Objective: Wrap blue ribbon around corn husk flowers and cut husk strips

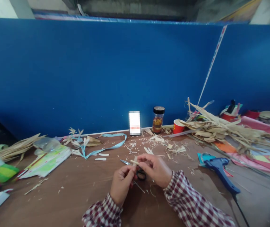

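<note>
Between my two hands is a small pale strip (134, 162), likely of dried husk, partly hidden by the fingers. My left hand (122, 182) pinches its lower end between thumb and fingers. Higher up, the thumb and fingers of my right hand (155, 168) close on the same strip. Beneath the hands lies a pair of scissors (141, 174) with black handles; a blade shows to the left of the strip. Pale shavings (132, 147) are scattered on the brown table (78, 195) beyond my hands.
A blue glue gun (220, 170) lies at right, its cord running to the front. Dried husks (229, 129) are heaped behind it. At the back stand a black-lidded jar (157, 121) and a red paper cup (178, 126). A light blue ribbon (111, 147) and painted paper (46, 162) lie left.
</note>
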Motion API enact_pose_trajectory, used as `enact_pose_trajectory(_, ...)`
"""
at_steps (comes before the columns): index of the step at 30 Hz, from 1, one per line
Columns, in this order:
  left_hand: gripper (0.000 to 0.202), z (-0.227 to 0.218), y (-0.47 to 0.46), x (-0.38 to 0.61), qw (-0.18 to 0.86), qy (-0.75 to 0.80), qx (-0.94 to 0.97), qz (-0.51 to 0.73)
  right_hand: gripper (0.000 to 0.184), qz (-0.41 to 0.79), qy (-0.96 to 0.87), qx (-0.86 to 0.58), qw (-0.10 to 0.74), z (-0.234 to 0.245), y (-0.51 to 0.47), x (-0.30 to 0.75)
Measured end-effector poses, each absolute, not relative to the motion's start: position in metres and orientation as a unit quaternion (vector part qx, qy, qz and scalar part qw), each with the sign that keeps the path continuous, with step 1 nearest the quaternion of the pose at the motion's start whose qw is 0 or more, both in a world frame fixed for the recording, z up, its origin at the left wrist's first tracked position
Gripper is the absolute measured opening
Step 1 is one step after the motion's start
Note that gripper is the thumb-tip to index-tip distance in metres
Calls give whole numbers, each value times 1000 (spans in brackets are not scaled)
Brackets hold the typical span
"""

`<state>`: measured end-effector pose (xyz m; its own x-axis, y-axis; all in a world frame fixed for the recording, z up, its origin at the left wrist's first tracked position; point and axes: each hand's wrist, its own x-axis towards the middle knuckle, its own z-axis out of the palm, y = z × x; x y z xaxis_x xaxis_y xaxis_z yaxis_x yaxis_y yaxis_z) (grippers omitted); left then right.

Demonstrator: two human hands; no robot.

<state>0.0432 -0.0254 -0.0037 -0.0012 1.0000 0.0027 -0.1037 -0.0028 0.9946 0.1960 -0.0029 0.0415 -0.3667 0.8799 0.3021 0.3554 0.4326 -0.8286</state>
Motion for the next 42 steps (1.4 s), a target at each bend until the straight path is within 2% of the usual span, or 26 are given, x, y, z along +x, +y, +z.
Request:
enact_pose_trajectory(2,30,-4,-28,45,522,474,498,505,15,333,-765,-400,380,40,-6,192)
enact_pose_trajectory(7,30,-2,-29,46,523,481,526,467,20,335,-754,-408,391,39,-2,195)
enact_pose_trajectory(14,32,1,-30,45,476,482,559,477,16,413,-737,-388,369,34,-4,191)
enact_pose_trajectory(20,31,2,-35,43,476,494,550,477,18,297,-766,-428,377,27,-1,188)
enact_pose_trajectory(24,32,16,-46,48,466,471,599,450,21,131,-761,-524,359,21,20,214)
enact_pose_trajectory(26,31,24,-46,45,409,461,651,443,22,57,-737,-565,367,18,30,229)
enact_pose_trajectory(29,31,31,-33,22,268,534,677,430,23,-2,-726,-564,393,15,38,240)
enact_pose_trajectory(34,32,33,3,-54,11,671,704,234,23,-12,-757,-547,357,10,34,233)
enact_pose_trajectory(38,34,36,20,-88,-64,708,702,44,24,-9,-755,-543,367,11,31,231)
enact_pose_trajectory(42,30,40,29,-90,-81,704,706,21,23,5,-755,-541,370,13,30,232)
